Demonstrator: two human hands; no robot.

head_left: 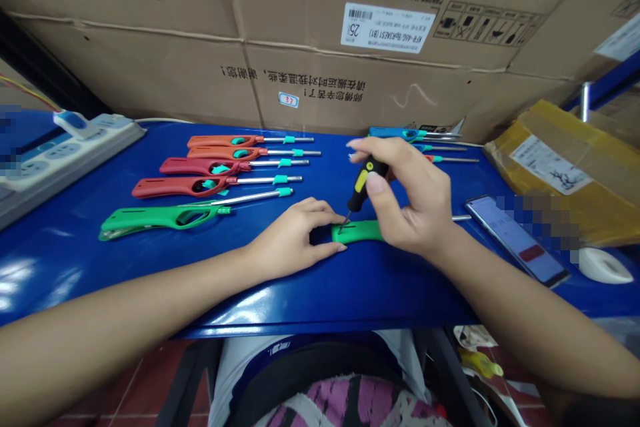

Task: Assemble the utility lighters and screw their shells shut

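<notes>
My right hand [413, 197] grips a short black-and-yellow screwdriver [367, 185], held at a slant. Its tip meets the handle end of a green long-necked lighter [357, 232] lying flat on the blue table. Thumb and forefinger of my left hand [303, 237] close around that same end from the left. My right hand hides the lighter's middle; a bit of its metal tube shows beyond. Left of my hands, another green lighter [145, 219] lies with its casing seemingly parted. Behind it are two red lighters [175, 187] and two orange lighters [210, 141].
More lighters [395, 133], one blue, lie at the back right before a big cardboard box [300, 33]. A phone [517, 237], a white mouse-shaped object [605, 265] and a yellow-taped parcel [575, 173] sit at right. A power strip [75, 150] stands at left.
</notes>
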